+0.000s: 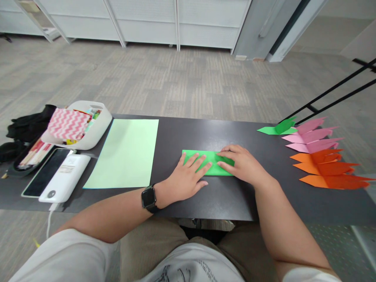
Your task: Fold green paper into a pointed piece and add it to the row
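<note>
A bright green folded paper strip [202, 157] lies flat near the middle of the dark table [235, 196]. My left hand [188, 178], with a black watch on its wrist, rests on the strip's lower left part, fingers stretched out and spread. My right hand [242, 163] lies on the strip's right end, fingers flat and pressing on the paper. Neither hand lifts the paper.
A pale green sheet [126, 152] lies to the left. Further left are a white basket [88, 129] with a zigzag pouch, a white power bank [66, 176], a phone [45, 172] and a pencil case [32, 154]. Folded green [279, 128], pink [311, 137] and orange [326, 168] paper shapes lie at the right edge.
</note>
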Demonstrator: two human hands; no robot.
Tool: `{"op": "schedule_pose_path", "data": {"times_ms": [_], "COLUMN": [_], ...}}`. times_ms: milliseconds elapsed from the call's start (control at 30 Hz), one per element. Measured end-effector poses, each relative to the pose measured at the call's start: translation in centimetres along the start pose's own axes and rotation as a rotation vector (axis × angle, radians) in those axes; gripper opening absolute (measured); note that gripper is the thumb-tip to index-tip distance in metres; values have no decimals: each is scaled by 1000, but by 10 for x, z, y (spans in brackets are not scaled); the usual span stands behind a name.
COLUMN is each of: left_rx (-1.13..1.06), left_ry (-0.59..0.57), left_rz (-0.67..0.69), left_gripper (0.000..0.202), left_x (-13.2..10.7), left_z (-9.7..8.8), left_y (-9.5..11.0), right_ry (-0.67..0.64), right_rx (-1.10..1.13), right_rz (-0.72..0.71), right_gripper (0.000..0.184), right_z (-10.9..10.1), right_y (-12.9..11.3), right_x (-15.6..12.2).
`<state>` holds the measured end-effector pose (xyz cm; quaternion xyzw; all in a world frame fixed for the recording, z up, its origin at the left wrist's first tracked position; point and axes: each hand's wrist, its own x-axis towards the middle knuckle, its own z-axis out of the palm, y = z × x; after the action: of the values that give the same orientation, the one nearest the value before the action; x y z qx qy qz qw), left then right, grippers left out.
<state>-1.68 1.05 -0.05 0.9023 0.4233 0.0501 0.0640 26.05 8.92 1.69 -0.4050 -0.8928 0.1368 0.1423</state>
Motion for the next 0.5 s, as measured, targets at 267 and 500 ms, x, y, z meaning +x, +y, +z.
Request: {"op": "schedule_pose_path", "data": {"times_ms": [267, 500], "left_rx": [-7, 2], "left_ry": [1, 3], "left_rz": [-5, -5], "left_gripper": [64, 59], "left_x": [1, 3], "left_z": [0, -2], "left_y": [1, 1], "right_ry": [93, 117], "right_rx": [-14, -54], "right_rz": [66, 93], "right_gripper": [32, 42], "right_z": [-16, 8], "right_y": [-38, -33], "right_x": [-41, -76]}}
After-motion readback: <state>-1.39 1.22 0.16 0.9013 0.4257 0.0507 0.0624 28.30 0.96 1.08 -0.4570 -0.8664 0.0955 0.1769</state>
